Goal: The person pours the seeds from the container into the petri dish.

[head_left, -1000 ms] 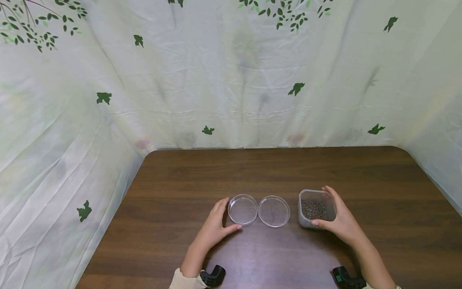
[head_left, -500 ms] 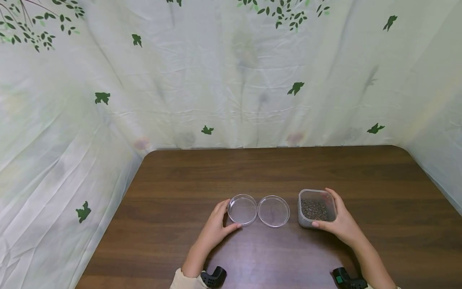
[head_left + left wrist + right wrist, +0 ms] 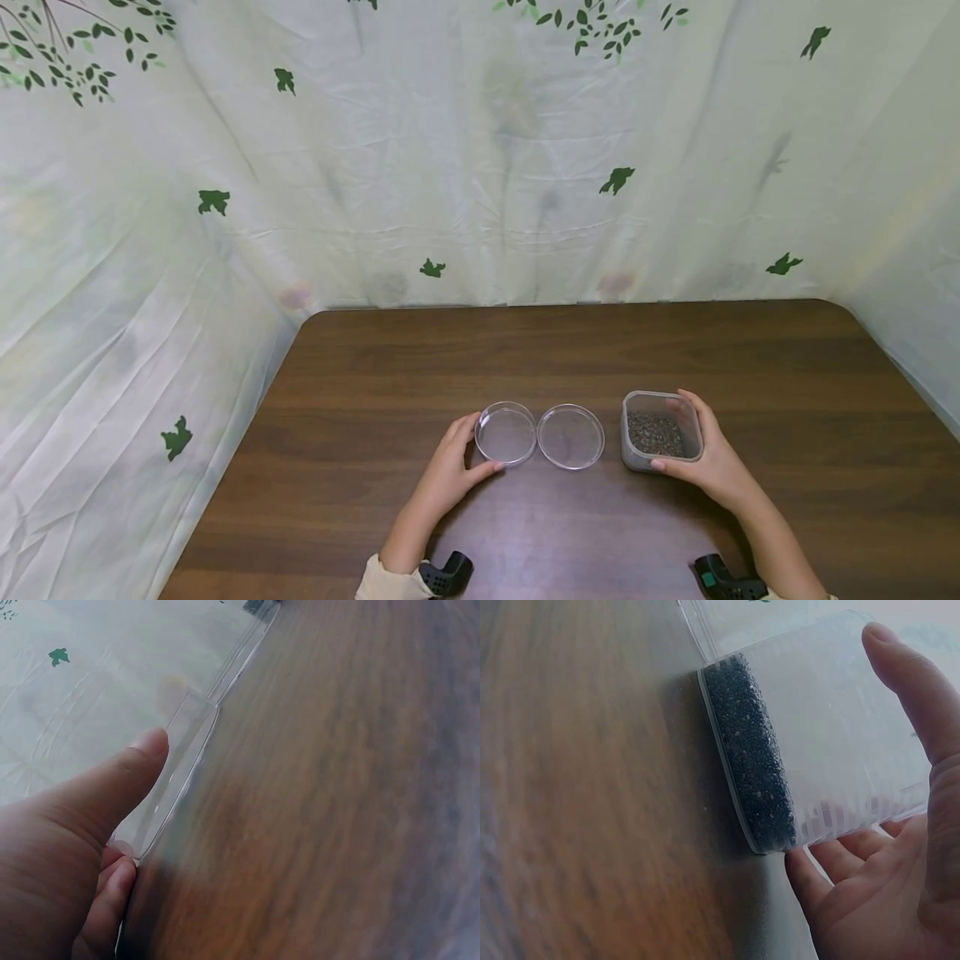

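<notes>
In the head view, two shallow clear petri dishes stand side by side on the brown wooden table, rims touching or nearly so. My left hand (image 3: pixel 450 471) holds the left petri dish (image 3: pixel 506 434) between thumb and fingers at its left side; the left wrist view shows the thumb along the dish's wall (image 3: pixel 187 727). The right petri dish (image 3: pixel 572 437) has no hand on it. Further right, a clear square plastic tub (image 3: pixel 840 712) holds a layer of small dark seeds (image 3: pixel 750 757). My right hand (image 3: pixel 708 467) grips the tub's right side, thumb in front, fingers behind; its base rests on the table.
The wooden table (image 3: pixel 465 358) runs back to a pale curtain (image 3: pixel 465 167) printed with leaves. Black wrist devices, one on the left wrist (image 3: pixel 446 573) and one on the right wrist (image 3: pixel 723 577), sit low in the head view.
</notes>
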{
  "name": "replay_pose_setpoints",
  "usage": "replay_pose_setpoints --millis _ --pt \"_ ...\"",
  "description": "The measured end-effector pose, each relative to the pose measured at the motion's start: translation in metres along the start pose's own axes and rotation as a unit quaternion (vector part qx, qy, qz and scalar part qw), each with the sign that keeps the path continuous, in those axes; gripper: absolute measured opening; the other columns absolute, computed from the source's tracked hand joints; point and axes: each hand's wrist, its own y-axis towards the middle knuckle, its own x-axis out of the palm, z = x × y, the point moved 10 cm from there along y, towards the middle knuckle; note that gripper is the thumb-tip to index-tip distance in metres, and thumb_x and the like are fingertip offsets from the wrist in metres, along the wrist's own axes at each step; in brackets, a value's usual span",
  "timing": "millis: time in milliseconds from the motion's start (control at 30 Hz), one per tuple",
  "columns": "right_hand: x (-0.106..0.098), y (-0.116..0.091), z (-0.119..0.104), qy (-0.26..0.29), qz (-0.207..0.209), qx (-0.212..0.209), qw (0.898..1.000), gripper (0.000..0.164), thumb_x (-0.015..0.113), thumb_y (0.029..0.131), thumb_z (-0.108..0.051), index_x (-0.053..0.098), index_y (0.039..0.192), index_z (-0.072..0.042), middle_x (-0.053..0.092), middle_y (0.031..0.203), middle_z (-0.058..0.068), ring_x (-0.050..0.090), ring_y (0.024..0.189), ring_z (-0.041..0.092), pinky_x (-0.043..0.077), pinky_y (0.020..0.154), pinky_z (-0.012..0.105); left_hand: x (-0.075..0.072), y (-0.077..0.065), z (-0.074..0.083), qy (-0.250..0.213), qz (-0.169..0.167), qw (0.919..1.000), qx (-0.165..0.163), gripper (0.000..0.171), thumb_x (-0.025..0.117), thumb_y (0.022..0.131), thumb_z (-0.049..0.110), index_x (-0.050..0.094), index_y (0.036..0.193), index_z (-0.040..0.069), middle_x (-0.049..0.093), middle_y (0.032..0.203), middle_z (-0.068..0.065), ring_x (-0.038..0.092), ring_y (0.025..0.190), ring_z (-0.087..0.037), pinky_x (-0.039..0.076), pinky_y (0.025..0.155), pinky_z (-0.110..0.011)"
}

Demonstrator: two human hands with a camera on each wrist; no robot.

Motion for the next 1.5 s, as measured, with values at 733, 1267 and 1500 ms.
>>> replay_pose_setpoints --millis 733,1267,1500 --pt "-0.01 0.001 -0.004 -0.012 0.053 -0.004 0.998 0.097 0.08 0.061 0.001 0.021 0.139 -0.006 0.041 0.127 0.02 0.033 0.115 -0.002 0.024 0.087 0.008 0.0 0.0 -0.001 -0.003 0.002 1.0 -0.002 0.077 0.074 0.072 0.037 0.041 0.13 0.0 0.044 0.126 -0.015 0.042 0.115 -0.027 0.037 0.093 -0.043" --pt "-0.009 0.011 -0.017 -0.041 0.073 -0.008 0.996 0.1 0.082 0.059 -0.003 0.023 0.139 -0.007 0.043 0.126 0.018 0.035 0.117 0.013 0.025 0.086 0.009 0.001 0.0 -0.002 -0.005 -0.001 0.9999 -0.009 0.077 0.072 0.072 0.039 0.041 0.131 0.0 0.044 0.126 -0.014 0.043 0.115 -0.027 0.037 0.093 -0.043" --pt "-0.005 0.019 -0.023 -0.06 0.069 0.008 0.996 0.101 0.084 0.059 -0.008 0.022 0.14 -0.01 0.044 0.128 0.015 0.038 0.114 0.029 0.029 0.083 0.015 0.001 0.001 -0.002 -0.006 -0.001 1.0 -0.005 0.077 0.072 0.073 0.039 0.04 0.131 0.0 0.044 0.126 -0.015 0.045 0.113 -0.026 0.038 0.092 -0.043"
